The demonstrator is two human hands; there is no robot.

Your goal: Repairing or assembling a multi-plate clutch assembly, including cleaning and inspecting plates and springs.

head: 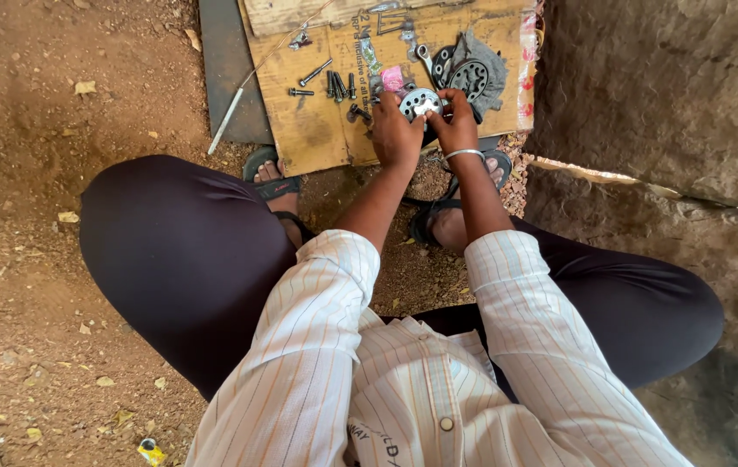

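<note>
I squat over a flattened brown cardboard sheet [317, 138] on the dirt. Both hands hold a round silver metal plate with holes [421, 102] just above the cardboard. My left hand [395, 134] grips its left side and my right hand [455, 121], with a metal bangle on the wrist, grips its right side. Just beyond lies a dark round clutch-like disc [471, 78] on a grey rag [494, 65]. Several dark bolts [334, 85] lie on the cardboard to the left of the plate.
A spanner [423, 57] lies near the rag. A thin white rod [229, 117] rests across a dark metal sheet [226, 60] at the left. A large rock [671, 86] rises at the right. My sandalled feet [275, 183] stand by the cardboard's near edge.
</note>
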